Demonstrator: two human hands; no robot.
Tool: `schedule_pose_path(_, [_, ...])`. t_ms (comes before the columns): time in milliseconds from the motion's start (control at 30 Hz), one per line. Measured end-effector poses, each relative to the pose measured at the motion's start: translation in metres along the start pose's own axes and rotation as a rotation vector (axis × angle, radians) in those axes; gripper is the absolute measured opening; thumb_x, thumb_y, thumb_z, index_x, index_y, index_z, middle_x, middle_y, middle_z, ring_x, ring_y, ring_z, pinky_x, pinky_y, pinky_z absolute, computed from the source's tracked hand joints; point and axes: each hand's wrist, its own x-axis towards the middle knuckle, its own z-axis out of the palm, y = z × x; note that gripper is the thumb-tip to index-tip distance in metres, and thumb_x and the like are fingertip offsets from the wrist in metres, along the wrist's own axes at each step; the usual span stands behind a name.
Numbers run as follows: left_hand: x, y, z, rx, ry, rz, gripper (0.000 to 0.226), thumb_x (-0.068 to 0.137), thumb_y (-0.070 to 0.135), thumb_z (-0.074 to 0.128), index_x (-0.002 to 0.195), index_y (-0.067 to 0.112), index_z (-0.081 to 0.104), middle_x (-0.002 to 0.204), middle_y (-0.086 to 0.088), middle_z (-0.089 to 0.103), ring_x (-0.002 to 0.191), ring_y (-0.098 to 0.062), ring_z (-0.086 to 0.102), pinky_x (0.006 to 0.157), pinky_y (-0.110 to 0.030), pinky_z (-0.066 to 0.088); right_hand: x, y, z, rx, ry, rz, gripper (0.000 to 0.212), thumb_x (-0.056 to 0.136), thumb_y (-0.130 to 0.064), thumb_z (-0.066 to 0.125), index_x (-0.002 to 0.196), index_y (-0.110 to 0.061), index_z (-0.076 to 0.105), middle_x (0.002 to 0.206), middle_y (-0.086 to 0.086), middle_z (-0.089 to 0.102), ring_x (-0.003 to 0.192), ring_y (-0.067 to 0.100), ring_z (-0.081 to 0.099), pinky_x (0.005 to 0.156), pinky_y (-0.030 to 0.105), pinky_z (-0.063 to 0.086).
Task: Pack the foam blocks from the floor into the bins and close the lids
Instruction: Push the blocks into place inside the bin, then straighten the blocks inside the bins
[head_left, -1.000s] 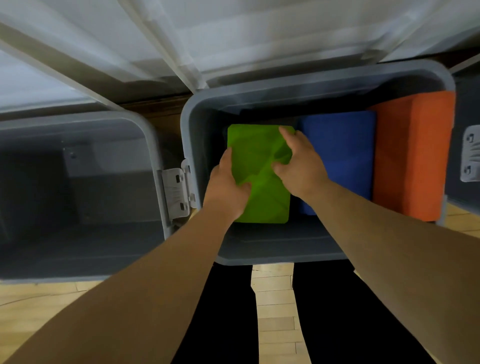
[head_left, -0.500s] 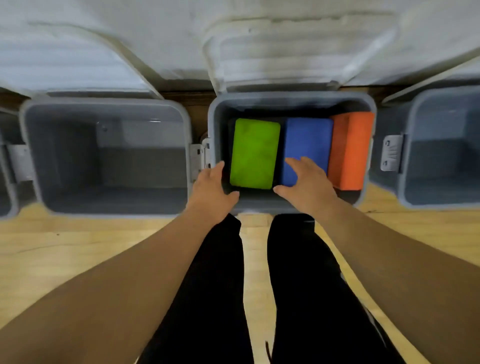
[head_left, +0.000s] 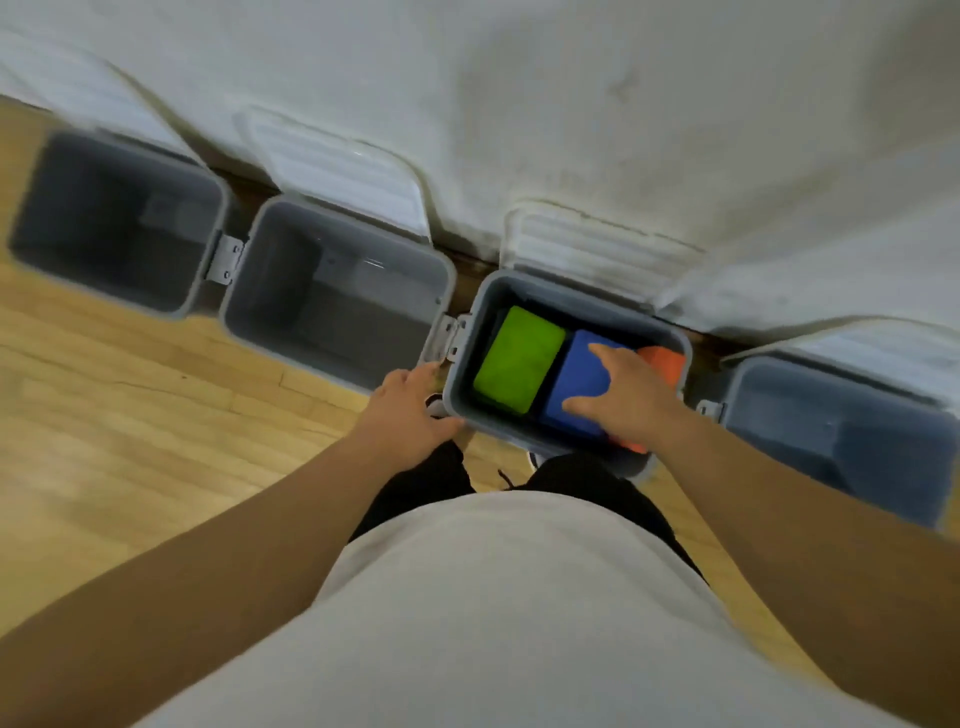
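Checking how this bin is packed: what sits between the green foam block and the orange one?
The head view shows the blue foam block between the green foam block and the orange foam block, partly covered by the right hand.

Three foam blocks (head_left: 519, 358) filling the bin (head_left: 519, 431) — neighbouring bin (head_left: 337, 312) open, roomy.

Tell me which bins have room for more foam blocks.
The two grey bins left of the packed one look bare inside. The packed bin is crowded: green, blue and orange blocks sit side by side.
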Motion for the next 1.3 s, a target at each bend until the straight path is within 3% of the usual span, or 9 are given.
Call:
schedule_pose_path(233, [-0.081, 0.006, 0.067, -0.339, 0.195, -0.186, 0.088, 0.085, 0.053, 0.073, 0.158, 0.032, 0.027, 0.158, -0.005, 0.031, 0.145, -0.028, 0.034, 0.117, -0.046, 0.034, -0.014, -0.009, -0.007, -0.326, -0.141, -0.174, 0.111, 0.067, -0.075, 0.063, 0.16, -0.033, 0.02, 0.167, 0.001, 0.02, 0.151, 0.031, 0.025, 0.116, 0.055, 0.034])
schedule_pose_path(367, [-0.137, -0.012, 0.125, -0.518, 0.236, -0.406, 0.09, 0.088, 0.055, 0.069, 0.159, 0.032, 0.02, 0.162, -0.006, 0.025, 0.146, -0.031, 0.032, 0.117, -0.049, 0.034, -0.018, -0.031, 0.01, -0.565, -0.256, -0.298, 0.1, 0.081, -0.065, 0.07, 0.16, -0.033, 0.018, 0.167, 0.001, 0.02, 0.15, 0.033, 0.025, 0.116, 0.057, 0.033])
schedule_pose_path(500, [-0.199, -0.038, 0.191, -0.702, 0.286, -0.608, 0.093, 0.086, 0.06, 0.068, 0.16, 0.035, 0.017, 0.163, -0.004, 0.023, 0.147, -0.03, 0.03, 0.116, -0.049, 0.036, -0.031, -0.064, 0.049, -0.718, -0.338, -0.429, 0.1, 0.08, -0.061, 0.072, 0.16, -0.031, 0.021, 0.166, 0.003, 0.023, 0.15, 0.031, 0.026, 0.117, 0.054, 0.033])
schedule_pose_path(767, [-0.328, -0.03, 0.353, -1.179, 0.37, -0.996, 0.089, 0.089, 0.054, 0.068, 0.16, 0.034, 0.019, 0.165, -0.004, 0.021, 0.145, -0.031, 0.035, 0.111, -0.046, 0.04, -0.125, -0.105, 0.186, -1.137, -0.585, -0.676, 0.098, 0.081, -0.056, 0.072, 0.16, -0.027, 0.024, 0.166, 0.004, 0.023, 0.15, 0.027, 0.027, 0.12, 0.041, 0.03])
schedule_pose_path(933, [-0.396, 0.006, 0.453, -1.451, 0.44, -1.189, 0.082, 0.092, 0.055, 0.065, 0.158, 0.03, 0.025, 0.16, -0.003, 0.031, 0.139, -0.029, 0.042, 0.107, -0.04, 0.039, -0.221, -0.097, 0.287, -1.304, -0.76, -0.823, 0.095, 0.084, -0.056, 0.07, 0.16, -0.029, 0.021, 0.166, 0.002, 0.022, 0.15, 0.027, 0.027, 0.12, 0.045, 0.03])
schedule_pose_path(1100, [-0.456, 0.029, 0.56, -1.757, 0.466, -1.296, 0.078, 0.09, 0.051, 0.068, 0.156, 0.029, 0.031, 0.155, -0.006, 0.039, 0.135, -0.026, 0.046, 0.101, -0.033, 0.038, -0.329, -0.066, 0.388, -1.394, -0.852, -0.977, 0.09, 0.089, -0.052, 0.069, 0.161, -0.028, 0.021, 0.167, 0.003, 0.019, 0.151, 0.025, 0.025, 0.121, 0.043, 0.028])
schedule_pose_path(1200, [-0.488, 0.033, 0.621, -1.916, 0.516, -1.322, 0.088, 0.084, 0.056, 0.071, 0.156, 0.023, 0.033, 0.147, -0.011, 0.049, 0.127, -0.027, 0.052, 0.104, -0.033, 0.042, -0.384, -0.042, 0.438, -1.446, -0.86, -1.012, 0.09, 0.088, -0.053, 0.07, 0.16, -0.029, 0.022, 0.167, 0.003, 0.02, 0.151, 0.026, 0.023, 0.122, 0.045, 0.027])
schedule_pose_path(1233, [-0.498, 0.032, 0.637, -1.966, 0.525, -1.318, 0.093, 0.08, 0.059, 0.071, 0.156, 0.021, 0.033, 0.143, -0.013, 0.053, 0.122, -0.026, 0.055, 0.101, -0.032, 0.044, -0.398, -0.035, 0.454, -1.472, -0.856, -1.019, 0.09, 0.087, -0.054, 0.069, 0.16, -0.029, 0.023, 0.166, 0.004, 0.021, 0.151, 0.026, 0.024, 0.121, 0.046, 0.028])
schedule_pose_path(1300, [-0.518, 0.025, 0.661, -2.072, 0.557, -1.308, 0.092, 0.079, 0.056, 0.073, 0.153, 0.018, 0.036, 0.128, -0.02, 0.062, 0.097, -0.024, 0.059, 0.077, -0.029, 0.048, -0.423, -0.022, 0.479, -1.532, -0.839, -1.031, 0.09, 0.086, -0.055, 0.069, 0.159, -0.03, 0.024, 0.165, 0.005, 0.026, 0.148, 0.029, 0.03, 0.119, 0.048, 0.032])
